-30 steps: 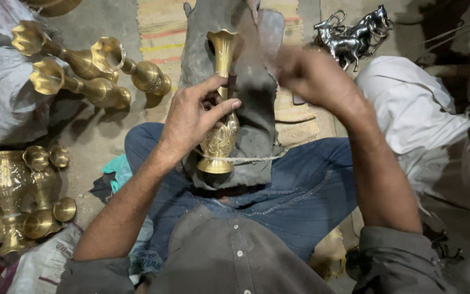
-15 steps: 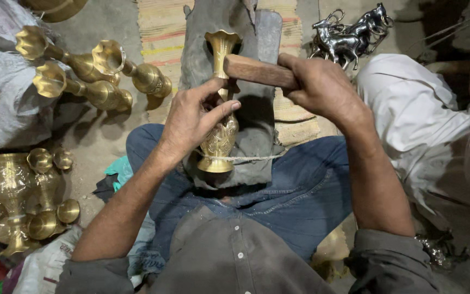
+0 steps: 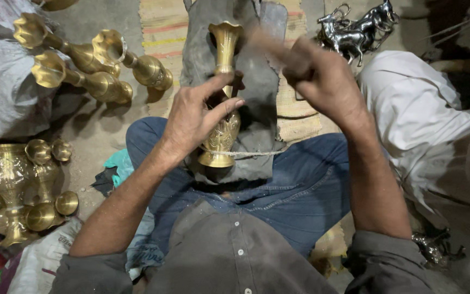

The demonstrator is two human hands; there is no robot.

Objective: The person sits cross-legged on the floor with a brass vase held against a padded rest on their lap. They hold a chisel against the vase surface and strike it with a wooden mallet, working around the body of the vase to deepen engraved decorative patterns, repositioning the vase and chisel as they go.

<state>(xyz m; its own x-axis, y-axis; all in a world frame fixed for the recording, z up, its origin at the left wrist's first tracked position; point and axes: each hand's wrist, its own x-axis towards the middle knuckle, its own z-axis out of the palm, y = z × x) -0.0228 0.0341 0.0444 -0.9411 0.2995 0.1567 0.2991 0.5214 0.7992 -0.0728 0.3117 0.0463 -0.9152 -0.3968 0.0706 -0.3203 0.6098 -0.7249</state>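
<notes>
A slim brass vase (image 3: pixel 225 60) with a flared mouth and an engraved belly lies lengthwise on a grey cloth (image 3: pixel 257 92) over my lap. My left hand (image 3: pixel 194 117) grips its narrow neck, and something small and dark is pinched against the metal between thumb and fingers. My right hand (image 3: pixel 325 81) is raised just right of the vase mouth, closed on a wooden handle (image 3: pixel 270 43) that is blurred by motion.
Three brass vases (image 3: pixel 88 60) lie on grey sacking at the upper left. More brass vessels (image 3: pixel 17 185) stand at the left edge. Silver horse figurines (image 3: pixel 357 30) sit at the top right, beside a person in white clothing (image 3: pixel 431 120).
My right hand swung the wooden handle down to the vase neck half a second ago and has lifted it again. The left hand and the vase have stayed put.
</notes>
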